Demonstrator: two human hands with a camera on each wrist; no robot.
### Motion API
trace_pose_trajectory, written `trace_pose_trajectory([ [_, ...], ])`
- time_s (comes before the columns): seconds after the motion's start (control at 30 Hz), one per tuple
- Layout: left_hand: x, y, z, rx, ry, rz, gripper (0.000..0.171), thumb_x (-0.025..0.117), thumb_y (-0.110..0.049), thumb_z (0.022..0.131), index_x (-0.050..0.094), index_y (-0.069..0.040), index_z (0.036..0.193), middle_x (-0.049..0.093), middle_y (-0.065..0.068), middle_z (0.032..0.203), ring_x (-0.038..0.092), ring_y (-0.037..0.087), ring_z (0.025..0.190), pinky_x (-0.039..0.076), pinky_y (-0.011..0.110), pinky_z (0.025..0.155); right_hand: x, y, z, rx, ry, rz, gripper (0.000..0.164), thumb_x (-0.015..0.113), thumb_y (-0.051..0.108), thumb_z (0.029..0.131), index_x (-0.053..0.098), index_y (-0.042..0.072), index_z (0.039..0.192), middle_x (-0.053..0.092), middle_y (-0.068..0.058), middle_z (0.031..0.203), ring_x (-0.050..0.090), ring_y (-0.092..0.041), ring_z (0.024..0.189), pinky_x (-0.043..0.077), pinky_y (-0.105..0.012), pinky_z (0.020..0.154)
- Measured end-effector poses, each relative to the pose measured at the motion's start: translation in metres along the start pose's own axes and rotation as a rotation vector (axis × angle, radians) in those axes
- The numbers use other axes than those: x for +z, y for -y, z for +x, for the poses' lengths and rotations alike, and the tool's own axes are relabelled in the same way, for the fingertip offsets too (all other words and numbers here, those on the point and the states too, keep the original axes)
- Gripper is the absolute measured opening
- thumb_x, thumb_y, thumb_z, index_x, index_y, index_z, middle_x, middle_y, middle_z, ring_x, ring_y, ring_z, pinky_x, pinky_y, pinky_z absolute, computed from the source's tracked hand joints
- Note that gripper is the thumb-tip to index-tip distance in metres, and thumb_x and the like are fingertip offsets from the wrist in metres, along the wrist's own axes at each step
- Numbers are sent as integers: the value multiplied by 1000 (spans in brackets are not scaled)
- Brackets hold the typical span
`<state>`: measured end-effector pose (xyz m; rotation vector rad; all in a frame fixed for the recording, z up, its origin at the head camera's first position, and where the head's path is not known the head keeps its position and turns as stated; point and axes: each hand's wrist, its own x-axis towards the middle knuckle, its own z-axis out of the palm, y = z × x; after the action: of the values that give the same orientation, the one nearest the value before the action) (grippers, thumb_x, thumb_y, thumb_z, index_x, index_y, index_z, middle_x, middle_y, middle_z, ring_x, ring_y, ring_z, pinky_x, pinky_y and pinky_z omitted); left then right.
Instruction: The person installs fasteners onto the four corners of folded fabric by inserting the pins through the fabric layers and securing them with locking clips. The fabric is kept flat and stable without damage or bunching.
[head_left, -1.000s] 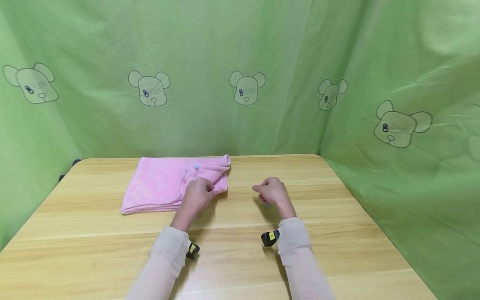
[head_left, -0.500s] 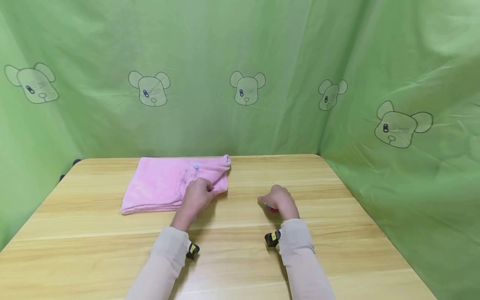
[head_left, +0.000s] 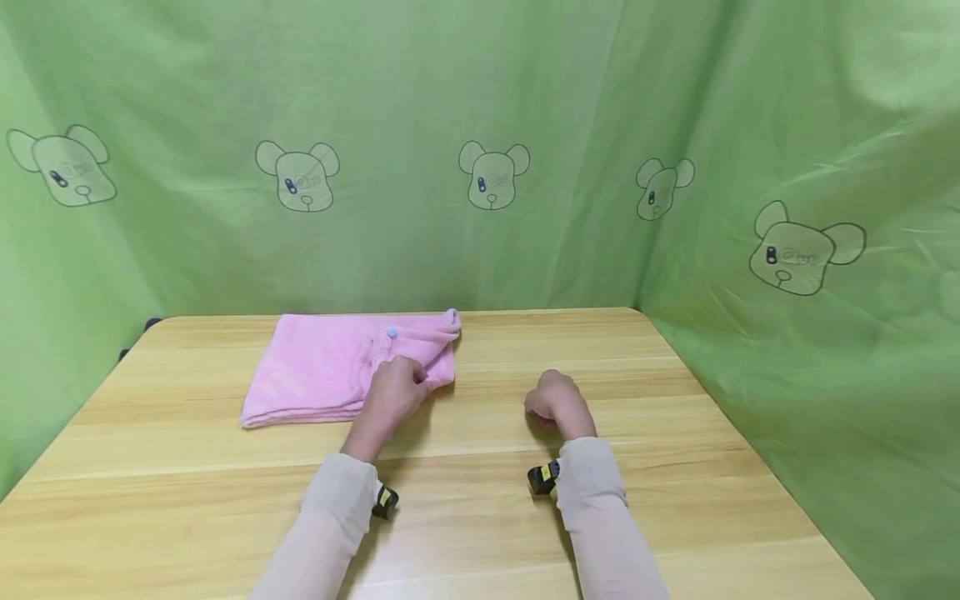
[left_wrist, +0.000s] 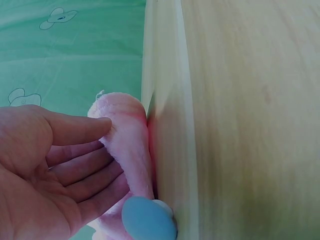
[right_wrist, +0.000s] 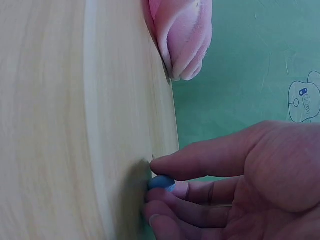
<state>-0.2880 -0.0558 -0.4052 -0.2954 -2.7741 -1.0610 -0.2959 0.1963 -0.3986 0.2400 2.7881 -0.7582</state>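
Note:
A folded pink plush cloth (head_left: 315,367) lies at the back left of the table, a small blue round-headed piece (head_left: 392,332) on its top. My left hand (head_left: 396,390) holds the near right corner of the cloth. In the left wrist view the thumb lies on the pink fabric (left_wrist: 131,145) and the other fingers are behind it; a blue round-headed piece with a white part (left_wrist: 149,218) shows below. To the right of the cloth, my right hand (head_left: 558,400) is low over the table. Its thumb and fingers pinch another blue round piece (right_wrist: 162,183), mostly hidden from the head view.
The wooden table (head_left: 465,533) reaches back to a green curtain (head_left: 405,250) printed with bear heads, which also stands along both sides. A small black camera (head_left: 386,502) sits at the left wrist and another black camera (head_left: 542,478) at the right.
The right hand has shifted slightly right and nearer, and its fingers have closed on the blue piece that showed on the table beneath them. The left hand and the cloth stay in place.

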Motion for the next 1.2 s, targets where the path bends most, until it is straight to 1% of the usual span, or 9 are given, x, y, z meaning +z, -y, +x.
trace_pose_trajectory([
  [0.13, 0, 0, 0, -15, 1, -8, 16, 77, -19, 84, 73, -5, 77, 60, -1, 59, 51, 16, 54, 46, 32, 55, 1, 1, 0, -2, -8, 1, 16, 59, 3, 80, 63, -1, 66, 60, -10, 55, 53, -14, 42, 39, -19, 35],
  [0.27, -1, 0, -1, -26, -7, -22, 16, 77, -19, 84, 73, -5, 78, 60, -1, 60, 52, 17, 55, 46, 32, 56, 3, 3, 0, -31, -41, -27, 24, 59, 7, 78, 52, 8, 56, 49, -3, 49, 44, -13, 41, 34, -20, 36],
  [0.43, -1, 0, -1, -29, -13, -30, 20, 77, -21, 84, 70, -6, 73, 57, -2, 56, 48, 14, 52, 43, 29, 51, 8, 7, -1, -91, -93, -25, 32, 61, 12, 79, 41, 14, 54, 40, 2, 47, 39, -12, 42, 31, -22, 39],
  [0.53, 0, 1, -1, -20, -18, -24, 20, 77, -21, 85, 70, -7, 72, 55, -2, 54, 46, 13, 49, 41, 28, 49, 12, 9, -1, -131, -118, -2, 30, 61, 12, 81, 45, 13, 55, 42, 2, 48, 40, -13, 44, 32, -23, 42],
  [0.63, 0, 1, 0, -21, -20, -29, 16, 77, -19, 84, 71, -7, 76, 58, -2, 56, 48, 14, 50, 44, 30, 51, 16, 13, -1, -157, -125, 63, 22, 61, 12, 83, 55, 9, 61, 54, -2, 54, 50, -15, 48, 39, -25, 46],
  [0.73, 0, 2, 2, -21, -31, -35, 9, 76, -15, 84, 74, -6, 85, 65, 1, 66, 54, 16, 57, 49, 34, 59, 22, 20, -1, -180, -110, 163, 13, 62, 9, 83, 64, 5, 71, 63, -8, 63, 58, -18, 54, 49, -27, 51],
  [0.87, -1, 3, 3, -17, -49, -34, 11, 75, -11, 84, 75, -5, 93, 71, 5, 79, 58, 20, 68, 50, 39, 70, 29, 32, -3, -219, -56, 261, 9, 63, 6, 83, 67, 2, 77, 66, -13, 68, 63, -22, 59, 57, -32, 56],
  [1.07, -2, 3, 4, -47, -40, -37, 10, 75, -12, 84, 75, -7, 92, 70, 4, 79, 56, 20, 66, 49, 38, 68, 35, 45, -5, -251, -2, 302, 8, 65, 7, 85, 68, 1, 80, 68, -13, 72, 65, -23, 64, 58, -34, 60],
  [1.2, -3, 3, 4, -65, -38, -41, 9, 75, -12, 85, 74, -7, 92, 71, 4, 82, 57, 19, 67, 49, 38, 70, 36, 51, -5, -276, 50, 388, 9, 64, 5, 87, 68, -3, 86, 68, -15, 76, 65, -23, 65, 58, -32, 62],
])
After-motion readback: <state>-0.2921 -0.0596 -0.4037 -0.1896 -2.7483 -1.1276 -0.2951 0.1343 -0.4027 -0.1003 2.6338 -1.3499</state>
